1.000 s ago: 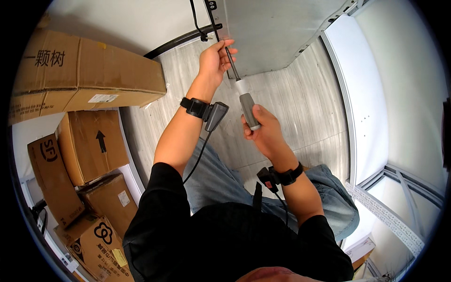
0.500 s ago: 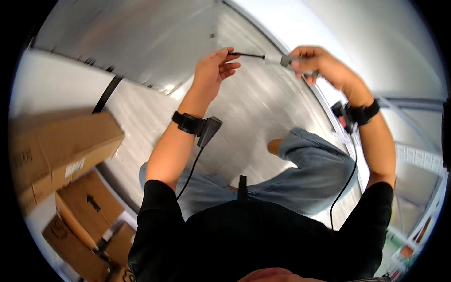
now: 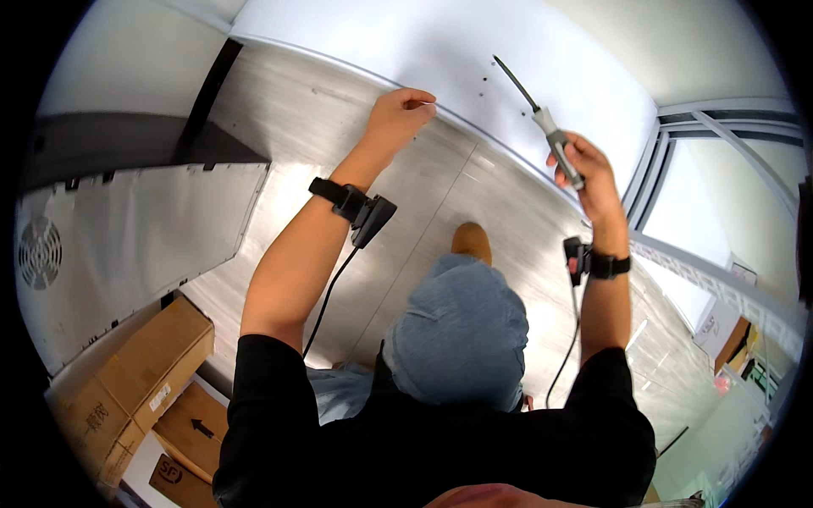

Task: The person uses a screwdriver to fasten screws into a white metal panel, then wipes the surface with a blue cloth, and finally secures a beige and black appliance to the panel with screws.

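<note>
My right hand [image 3: 586, 173] is wrapped round a screwdriver [image 3: 555, 140] by its grey handle. Its dark shaft points up and to the left, over a white surface [image 3: 584, 63]. Several small dark dots [image 3: 484, 80], screws or holes, are scattered on that surface beside the shaft; they are too small to tell apart. By the near edge of the white surface, my left hand [image 3: 398, 123] is closed with its fingertips pinched together. Whether anything small is between them is hidden.
A metal panel with a round vent [image 3: 144, 241] stands at the left, above cardboard boxes [image 3: 140, 385]. Metal framing [image 3: 656, 173] rises at the right. My knee [image 3: 457, 330] and brown shoe [image 3: 472, 242] are over the wood-look floor [image 3: 423, 199]. Cables hang from both wrist devices.
The view has turned toward the white surface. The screwdriver's tip, earlier at my left fingers, is now apart from them and points upward. The left fingers have closed together.
</note>
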`<act>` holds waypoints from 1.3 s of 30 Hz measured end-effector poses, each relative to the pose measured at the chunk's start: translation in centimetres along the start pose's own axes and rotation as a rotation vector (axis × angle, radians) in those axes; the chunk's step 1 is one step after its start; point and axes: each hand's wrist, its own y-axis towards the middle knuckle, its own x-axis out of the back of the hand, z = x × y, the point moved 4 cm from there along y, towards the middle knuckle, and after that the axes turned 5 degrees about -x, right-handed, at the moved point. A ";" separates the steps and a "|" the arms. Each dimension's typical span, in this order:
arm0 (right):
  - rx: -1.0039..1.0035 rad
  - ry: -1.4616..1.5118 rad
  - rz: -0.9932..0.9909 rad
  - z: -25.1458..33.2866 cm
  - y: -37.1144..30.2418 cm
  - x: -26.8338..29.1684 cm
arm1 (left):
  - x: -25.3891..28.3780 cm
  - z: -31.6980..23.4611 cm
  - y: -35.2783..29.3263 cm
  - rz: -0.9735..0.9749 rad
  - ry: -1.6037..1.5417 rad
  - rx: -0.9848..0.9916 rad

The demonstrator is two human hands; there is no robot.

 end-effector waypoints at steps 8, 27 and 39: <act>-0.088 0.265 -0.181 -7.1 5.8 4.8 | -8.2 1.9 13.6 -0.206 0.422 -0.142; -0.072 0.139 0.004 -5.1 9.2 3.5 | -7.7 1.7 14.2 -0.246 -0.255 0.142; -0.053 -0.282 0.482 0.5 10.1 -12.2 | 7.9 4.6 -1.5 -0.480 -1.092 0.128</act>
